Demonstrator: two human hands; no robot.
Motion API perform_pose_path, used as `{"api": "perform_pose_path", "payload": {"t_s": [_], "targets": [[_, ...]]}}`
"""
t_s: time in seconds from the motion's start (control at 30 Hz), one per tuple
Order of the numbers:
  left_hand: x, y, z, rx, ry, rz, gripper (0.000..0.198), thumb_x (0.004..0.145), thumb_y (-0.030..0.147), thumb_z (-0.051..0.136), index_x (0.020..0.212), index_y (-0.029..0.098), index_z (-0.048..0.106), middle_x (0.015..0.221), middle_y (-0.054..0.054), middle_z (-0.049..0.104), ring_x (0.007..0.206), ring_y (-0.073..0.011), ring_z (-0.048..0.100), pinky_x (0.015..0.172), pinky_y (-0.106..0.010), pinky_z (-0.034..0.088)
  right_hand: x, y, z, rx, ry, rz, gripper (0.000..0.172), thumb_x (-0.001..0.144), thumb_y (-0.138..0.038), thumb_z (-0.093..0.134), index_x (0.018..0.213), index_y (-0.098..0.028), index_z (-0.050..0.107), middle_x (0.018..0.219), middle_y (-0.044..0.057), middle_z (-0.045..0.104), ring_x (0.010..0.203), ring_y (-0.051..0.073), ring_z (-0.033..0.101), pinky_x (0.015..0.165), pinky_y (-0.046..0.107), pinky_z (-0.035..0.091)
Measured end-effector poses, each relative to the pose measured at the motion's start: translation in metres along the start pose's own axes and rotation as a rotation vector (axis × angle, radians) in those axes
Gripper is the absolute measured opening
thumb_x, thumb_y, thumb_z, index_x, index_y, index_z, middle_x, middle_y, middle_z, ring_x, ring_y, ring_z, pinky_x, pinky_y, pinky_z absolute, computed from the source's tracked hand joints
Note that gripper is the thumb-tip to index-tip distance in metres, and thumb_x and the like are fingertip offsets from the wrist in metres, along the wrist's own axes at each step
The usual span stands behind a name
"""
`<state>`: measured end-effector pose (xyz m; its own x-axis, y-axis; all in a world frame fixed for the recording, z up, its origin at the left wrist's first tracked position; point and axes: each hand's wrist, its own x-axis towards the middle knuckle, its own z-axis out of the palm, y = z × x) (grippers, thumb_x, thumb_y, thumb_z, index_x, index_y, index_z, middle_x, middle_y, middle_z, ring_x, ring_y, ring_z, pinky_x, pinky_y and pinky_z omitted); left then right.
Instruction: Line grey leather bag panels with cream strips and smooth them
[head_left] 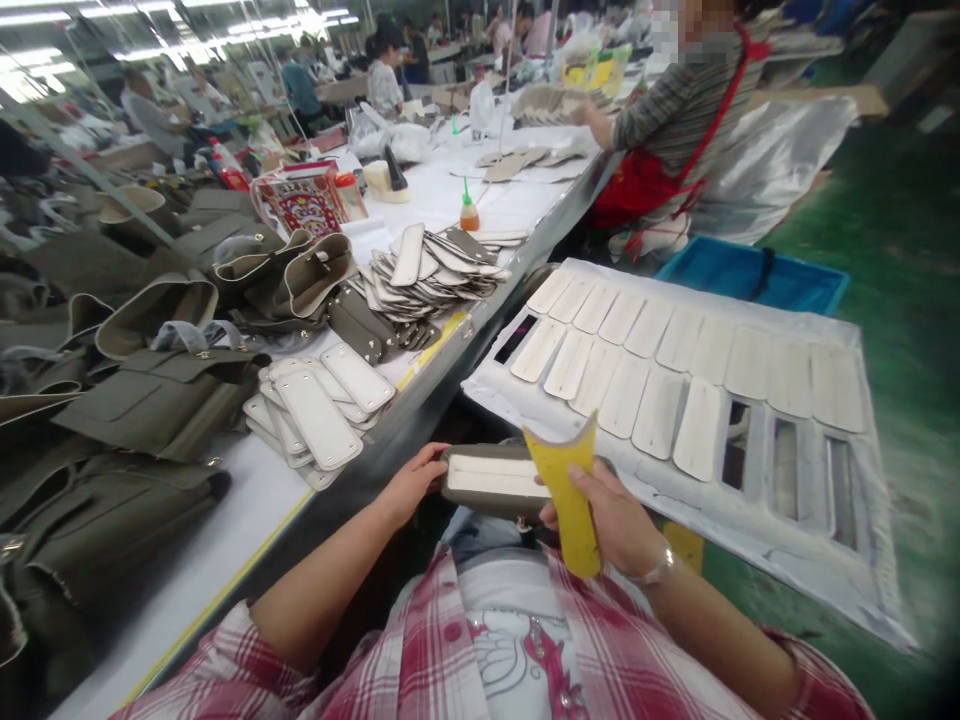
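Note:
In front of my lap is a dark olive bag (487,494), its long pale face with a lengthwise seam turned up. My left hand (411,486) grips the bag's left end, with the fingertips at its edge. Between the fingers and thumb of my right hand (611,515) is a flat yellow scraper (566,480), flared and curved inward at its upper end. The scraper is held upright over the right part of the bag and hides some of it. Whether the right fingers also touch the bag I cannot tell.
White-faced panels (319,415) and a bigger panel pile (427,270) lie on the long table (255,540), beside several olive bags (150,400). On my right, a cloth-covered board (810,570) bears rows of pale pieces (619,400). A co-worker (675,110) works beyond a blue crate (757,275).

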<state>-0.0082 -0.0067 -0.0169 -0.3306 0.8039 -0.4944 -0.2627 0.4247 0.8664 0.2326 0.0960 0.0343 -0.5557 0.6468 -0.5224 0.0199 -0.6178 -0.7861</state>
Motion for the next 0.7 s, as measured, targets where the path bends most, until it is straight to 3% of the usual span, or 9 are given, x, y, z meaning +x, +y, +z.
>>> {"api": "perform_pose_path", "payload": {"t_s": [0.1, 0.17, 0.23, 0.37, 0.5, 0.7], "targets": [[0.000, -0.012, -0.003, -0.180, -0.076, 0.017, 0.041, 0.075, 0.033, 0.057, 0.115, 0.023, 0.056, 0.111, -0.004, 0.061, 0.095, -0.0181, 0.056, 0.074, -0.025, 0.043, 0.018, -0.014, 0.038, 0.150, -0.200, -0.040, 0.026, 0.071, -0.032, 0.063, 0.087, -0.017, 0.048, 0.071, 0.000, 0.060, 0.049, 0.007, 0.050, 0.047, 0.020, 0.041], [0.003, -0.021, -0.005, -0.304, -0.101, 0.055, 0.045, 0.075, 0.037, 0.059, 0.117, 0.020, 0.056, 0.114, -0.007, 0.060, 0.098, -0.0201, 0.056, 0.076, -0.026, 0.043, 0.035, -0.018, 0.066, 0.250, -0.265, -0.052, 0.024, 0.064, -0.023, 0.066, 0.078, -0.016, 0.047, 0.064, -0.003, 0.053, 0.047, 0.004, 0.043, 0.045, 0.017, 0.036], [0.009, -0.027, -0.006, -0.361, -0.107, 0.094, 0.045, 0.074, 0.038, 0.061, 0.115, 0.018, 0.058, 0.112, -0.009, 0.062, 0.097, -0.0215, 0.057, 0.079, -0.028, 0.043, 0.055, -0.017, 0.095, 0.296, -0.241, -0.082, 0.024, 0.060, -0.018, 0.064, 0.078, -0.016, 0.048, 0.060, -0.006, 0.048, 0.046, 0.003, 0.038, 0.045, 0.016, 0.035], [0.023, -0.031, -0.015, -0.398, -0.128, 0.095, 0.039, 0.069, 0.032, 0.068, 0.103, 0.015, 0.064, 0.097, -0.008, 0.068, 0.085, -0.0187, 0.060, 0.078, -0.028, 0.043, 0.093, -0.001, 0.140, 0.241, -0.028, -0.176, 0.029, 0.060, -0.019, 0.055, 0.088, -0.018, 0.048, 0.053, -0.010, 0.042, 0.041, 0.005, 0.038, 0.041, 0.018, 0.035], [0.032, -0.029, -0.027, -0.414, -0.179, 0.073, 0.036, 0.063, 0.028, 0.073, 0.095, 0.013, 0.067, 0.086, -0.007, 0.069, 0.079, -0.0177, 0.061, 0.080, -0.030, 0.042, 0.119, 0.017, 0.160, 0.178, 0.096, -0.256, 0.030, 0.060, -0.021, 0.051, 0.090, -0.019, 0.046, 0.056, -0.009, 0.046, 0.036, 0.003, 0.033, 0.034, 0.017, 0.026], [0.038, -0.027, -0.037, -0.379, -0.237, 0.080, 0.031, 0.063, 0.026, 0.072, 0.091, 0.013, 0.069, 0.085, -0.008, 0.069, 0.079, -0.0174, 0.061, 0.082, -0.031, 0.042, 0.136, 0.025, 0.164, 0.101, 0.169, -0.243, 0.031, 0.059, -0.020, 0.048, 0.090, -0.019, 0.046, 0.049, -0.011, 0.040, 0.033, 0.003, 0.026, 0.032, 0.016, 0.022]]}}
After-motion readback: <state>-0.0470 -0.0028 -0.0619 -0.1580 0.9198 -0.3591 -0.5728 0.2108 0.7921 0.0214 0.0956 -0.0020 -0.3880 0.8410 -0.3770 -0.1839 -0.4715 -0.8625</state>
